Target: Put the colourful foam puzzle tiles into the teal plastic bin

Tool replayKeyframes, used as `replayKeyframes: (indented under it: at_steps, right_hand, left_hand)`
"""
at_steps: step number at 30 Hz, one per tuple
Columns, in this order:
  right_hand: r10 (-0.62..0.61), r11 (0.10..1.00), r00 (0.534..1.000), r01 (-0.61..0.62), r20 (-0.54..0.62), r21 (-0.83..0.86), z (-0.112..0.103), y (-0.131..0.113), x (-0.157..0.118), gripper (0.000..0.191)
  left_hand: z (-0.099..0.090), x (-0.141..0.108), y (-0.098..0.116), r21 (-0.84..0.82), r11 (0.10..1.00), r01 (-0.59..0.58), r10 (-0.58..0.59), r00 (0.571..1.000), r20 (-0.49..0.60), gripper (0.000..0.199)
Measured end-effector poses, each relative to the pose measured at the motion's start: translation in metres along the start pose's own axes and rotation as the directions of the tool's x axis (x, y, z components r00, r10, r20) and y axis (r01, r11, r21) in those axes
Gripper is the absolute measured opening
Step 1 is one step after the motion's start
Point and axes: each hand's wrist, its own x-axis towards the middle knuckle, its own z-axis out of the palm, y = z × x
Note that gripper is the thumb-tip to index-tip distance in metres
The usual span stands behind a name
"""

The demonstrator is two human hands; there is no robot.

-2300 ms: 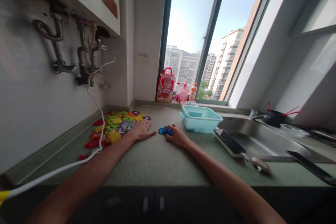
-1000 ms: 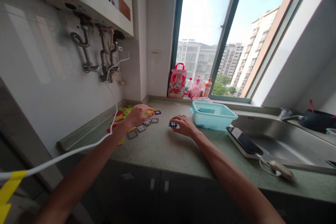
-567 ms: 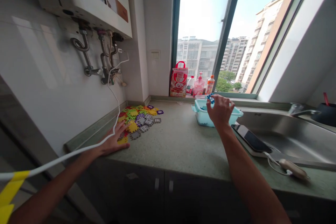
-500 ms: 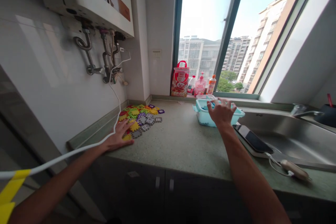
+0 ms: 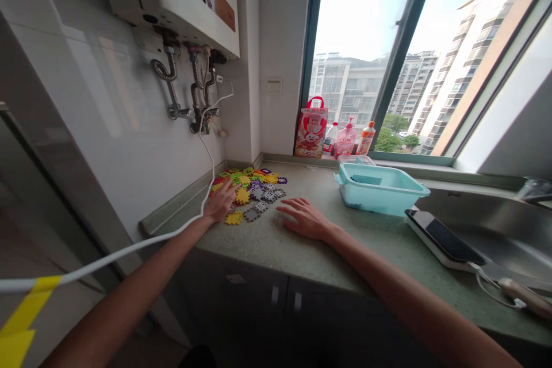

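Colourful plastic puzzle pieces (image 5: 242,196) lie in a loose pile at the left of the counter, in yellow, green, grey, purple and red. My left hand (image 5: 222,202) rests on the pile's left side, fingers spread over the pieces. To the right of the pile, my right hand (image 5: 304,217) hovers low over or touches the counter, fingers stretched toward the grey pieces, holding nothing. A light-blue plastic box (image 5: 379,198) stands open right of my right hand, with some dark blue pieces low inside it. Its contents are mostly hidden by the wall.
A clear lid (image 5: 356,160) lies behind the box. A phone (image 5: 444,238) with a cable sits beside the steel sink (image 5: 509,230). Bottles (image 5: 345,139) and a red-handled bag (image 5: 311,132) line the windowsill. A white cable (image 5: 172,234) crosses in front of my left wrist.
My right hand has left the blue box and moved left to beside the pieces. My left hand has shifted slightly forward over the pile. The view has turned a little left.
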Motion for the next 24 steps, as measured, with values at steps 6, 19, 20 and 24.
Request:
replayKeyframes:
  at_steps: [6,19,20,24]
  right_hand:
    - [-0.011,0.997,0.991,0.021,0.135,-0.073,0.009,-0.013,0.026,0.059]
    - [-0.051,0.998,0.998,0.053,0.038,-0.046,0.017,0.0,0.03,0.02]
    - [-0.057,0.997,0.998,0.058,0.035,-0.041,0.016,0.003,0.03,0.018]
    - [-0.085,0.996,0.996,0.085,0.009,0.007,0.012,0.004,0.034,0.016]
  left_hand:
    - [-0.006,-0.001,-0.001,-0.081,0.988,-0.132,0.113,0.973,-0.203,0.053]
    - [-0.031,-0.045,-0.027,0.087,0.98,-0.178,0.181,0.983,-0.019,0.041]
    - [-0.028,-0.043,-0.029,0.088,0.982,-0.168,0.17,0.985,-0.015,0.041]
    - [-0.014,-0.03,-0.043,0.033,0.992,-0.125,0.126,0.991,-0.047,0.038]
